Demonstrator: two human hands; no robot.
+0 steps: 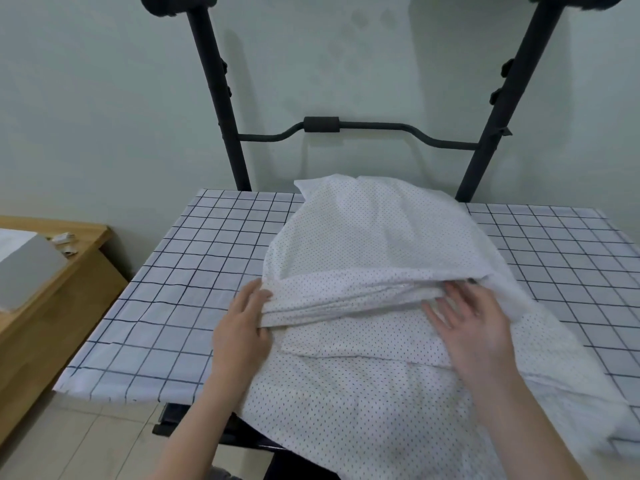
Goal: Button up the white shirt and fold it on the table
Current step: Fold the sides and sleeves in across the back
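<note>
We are halfway: our left hand pinches the dotted white shirt's fold, right hand flat on it, more folds left

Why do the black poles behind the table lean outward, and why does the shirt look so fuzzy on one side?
In the head view, the wide-angle lens bends straight things, so the black frame splays outward and the checked table edges slant. The white shirt is sharp in the middle but smeared and overbright near the lower right edge. Light is soft; the frame casts only a faint shadow on the wall.
</note>
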